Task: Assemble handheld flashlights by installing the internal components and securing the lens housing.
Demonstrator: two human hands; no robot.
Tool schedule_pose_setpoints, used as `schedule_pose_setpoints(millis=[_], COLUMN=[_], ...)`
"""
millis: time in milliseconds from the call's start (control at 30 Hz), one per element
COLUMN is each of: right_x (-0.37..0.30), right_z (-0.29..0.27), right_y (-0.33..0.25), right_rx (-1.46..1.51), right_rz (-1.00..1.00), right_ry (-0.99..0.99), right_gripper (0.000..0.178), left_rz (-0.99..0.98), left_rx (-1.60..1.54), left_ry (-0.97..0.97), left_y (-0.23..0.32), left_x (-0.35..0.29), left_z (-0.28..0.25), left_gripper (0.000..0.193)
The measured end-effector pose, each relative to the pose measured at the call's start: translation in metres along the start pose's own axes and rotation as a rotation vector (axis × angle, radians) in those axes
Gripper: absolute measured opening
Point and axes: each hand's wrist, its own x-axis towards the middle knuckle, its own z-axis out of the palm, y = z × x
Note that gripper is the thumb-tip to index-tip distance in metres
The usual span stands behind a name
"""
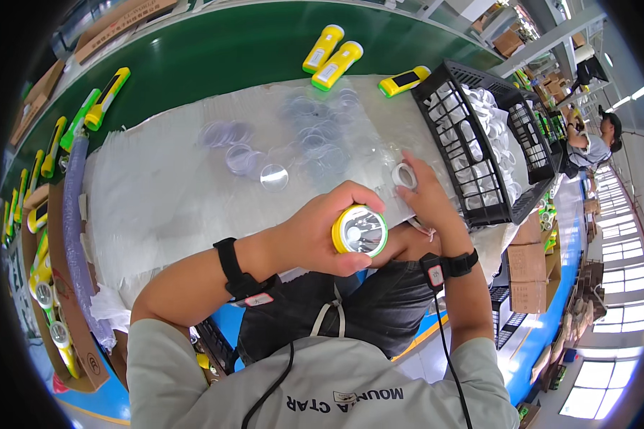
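Note:
My left hand [309, 227] is wrapped around a yellow flashlight [360, 232], with its shiny reflector facing up and a green edge on the rim. To its right, my right hand [431, 194] pinches a white plastic ring [396, 174] between thumb and fingers, just above the covered work surface. The ring and the flashlight are apart. Beyond the left hand lie loose clear round lenses [274, 178], with more overlapping lenses [320, 139] in a spread pile farther off. A black crate [472, 187] full of white rings stands just right of my right hand.
Two yellow flashlights [337, 66] lie on the green conveyor belt [215, 61]; another flashlight [403, 81] sits by the crate. More flashlights [108, 98] line the left side, above a cardboard box [86, 336]. At far right, a person [592, 140] works near stacked cartons [527, 275].

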Motion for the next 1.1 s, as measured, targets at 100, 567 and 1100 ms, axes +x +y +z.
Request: schedule_pose_setpoints(millis=[100, 567, 1100], right_x=[0.001, -0.02, -0.022], right_z=[-0.024, -0.082, -0.071], right_y=[-0.03, -0.163, -0.212], right_rx=[0.195, 0.214, -0.264], right_rz=[0.055, -0.485, -0.168], right_ry=[-0.017, -0.271, -0.277], right_gripper=[0.082, 0.096, 0.068], left_rz=[-0.004, 0.165, 0.069], left_rx=[-0.032, -0.017, 0.172], left_ry=[0.009, 0.131, 0.154], left_y=[-0.001, -0.007, 0.004], left_x=[0.0, 0.001, 0.002], left_z=[0.003, 0.015, 0.012], left_gripper=[0.072, 0.111, 0.111])
